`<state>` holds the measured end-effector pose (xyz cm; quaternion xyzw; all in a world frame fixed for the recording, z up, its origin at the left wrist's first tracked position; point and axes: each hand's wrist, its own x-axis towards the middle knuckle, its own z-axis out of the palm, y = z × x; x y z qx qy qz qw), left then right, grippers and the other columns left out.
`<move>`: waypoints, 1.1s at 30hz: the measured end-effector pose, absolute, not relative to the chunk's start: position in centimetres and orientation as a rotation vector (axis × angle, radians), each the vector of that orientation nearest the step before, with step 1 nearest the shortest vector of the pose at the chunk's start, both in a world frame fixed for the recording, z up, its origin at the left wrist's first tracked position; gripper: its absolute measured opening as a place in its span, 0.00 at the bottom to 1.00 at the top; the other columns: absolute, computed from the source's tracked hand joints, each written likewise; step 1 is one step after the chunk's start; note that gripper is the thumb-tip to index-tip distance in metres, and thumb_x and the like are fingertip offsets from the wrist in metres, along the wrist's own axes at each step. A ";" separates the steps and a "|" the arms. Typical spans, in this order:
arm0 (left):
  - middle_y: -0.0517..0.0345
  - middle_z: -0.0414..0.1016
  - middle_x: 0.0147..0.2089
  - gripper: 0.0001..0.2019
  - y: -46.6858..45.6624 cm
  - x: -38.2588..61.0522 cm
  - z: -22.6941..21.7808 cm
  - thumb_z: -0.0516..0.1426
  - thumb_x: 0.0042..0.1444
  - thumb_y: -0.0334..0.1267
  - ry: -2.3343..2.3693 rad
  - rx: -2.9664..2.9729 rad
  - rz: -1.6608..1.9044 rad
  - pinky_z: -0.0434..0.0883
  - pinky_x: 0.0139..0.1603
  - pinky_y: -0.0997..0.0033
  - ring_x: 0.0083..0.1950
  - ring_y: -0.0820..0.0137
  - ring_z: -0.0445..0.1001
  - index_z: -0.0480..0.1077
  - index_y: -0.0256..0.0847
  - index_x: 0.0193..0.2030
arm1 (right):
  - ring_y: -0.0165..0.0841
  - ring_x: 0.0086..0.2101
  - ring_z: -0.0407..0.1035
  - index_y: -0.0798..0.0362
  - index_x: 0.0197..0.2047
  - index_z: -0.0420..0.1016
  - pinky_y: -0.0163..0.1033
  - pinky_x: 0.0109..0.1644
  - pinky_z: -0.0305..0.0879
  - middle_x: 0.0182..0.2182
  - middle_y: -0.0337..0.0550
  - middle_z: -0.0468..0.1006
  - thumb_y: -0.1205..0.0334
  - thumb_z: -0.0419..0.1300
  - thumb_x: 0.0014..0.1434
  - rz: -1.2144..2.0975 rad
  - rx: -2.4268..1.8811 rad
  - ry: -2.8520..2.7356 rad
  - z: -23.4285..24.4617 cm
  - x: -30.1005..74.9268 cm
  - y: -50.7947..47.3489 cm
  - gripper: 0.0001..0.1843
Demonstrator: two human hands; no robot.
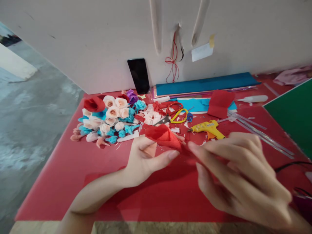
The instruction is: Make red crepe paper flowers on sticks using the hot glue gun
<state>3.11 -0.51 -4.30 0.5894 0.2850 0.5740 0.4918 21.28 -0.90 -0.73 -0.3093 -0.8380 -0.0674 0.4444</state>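
Note:
A red crepe paper flower (165, 136) is pinched in my left hand (143, 159), its cupped opening turned up and to the left. The thumb presses the near side, while the fingers behind it are partly hidden. My right hand (239, 175) hovers just right of the flower's narrow base. Its thumb and index finger are apart, with red showing between them; the other fingers are curled. Beyond the hands lie scissors (168, 118) with red and yellow handles and a yellow glue gun (208, 128).
Several white, blue and red paper flowers (113, 112) are heaped at the left. A phone (139, 75) leans on the back wall. Red paper (220, 104), blue paper (207, 84), clear glue sticks (265, 138), a white bottle (254, 98) and a green board (292, 113) occupy the right.

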 end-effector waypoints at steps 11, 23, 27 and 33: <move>0.56 0.80 0.43 0.08 -0.5 3.0 -4.5 0.59 0.56 0.32 0.708 1.396 1.381 0.76 0.43 0.65 0.41 0.64 0.78 0.76 0.46 0.42 | 0.32 0.29 0.67 0.62 0.42 0.73 0.43 0.31 0.62 0.29 0.45 0.74 0.75 0.58 0.53 0.007 -0.710 -2.079 -1.0 21.0 -0.5 0.12; 0.56 0.80 0.42 0.10 -0.6 2.7 -4.6 0.60 0.54 0.34 0.720 1.438 1.322 0.75 0.48 0.64 0.42 0.64 0.78 0.76 0.47 0.43 | 0.31 0.30 0.67 0.61 0.40 0.73 0.42 0.30 0.63 0.29 0.46 0.74 0.76 0.57 0.53 0.077 -0.689 -2.098 -0.3 21.3 -0.4 0.11; 0.56 0.80 0.42 0.09 -0.5 2.7 -4.6 0.60 0.55 0.34 0.684 1.435 1.311 0.74 0.48 0.62 0.43 0.64 0.77 0.76 0.48 0.43 | 0.31 0.29 0.68 0.61 0.39 0.74 0.42 0.30 0.63 0.29 0.45 0.74 0.75 0.57 0.53 0.008 -0.674 -2.122 -0.4 21.4 -0.5 0.09; 0.54 0.79 0.43 0.11 -0.5 2.7 -4.7 0.59 0.55 0.34 0.648 1.458 1.286 0.73 0.50 0.60 0.44 0.63 0.77 0.75 0.47 0.45 | 0.30 0.26 0.68 0.60 0.35 0.76 0.41 0.30 0.63 0.26 0.43 0.75 0.75 0.60 0.51 -0.112 -0.687 -2.089 -0.4 21.1 -0.5 0.07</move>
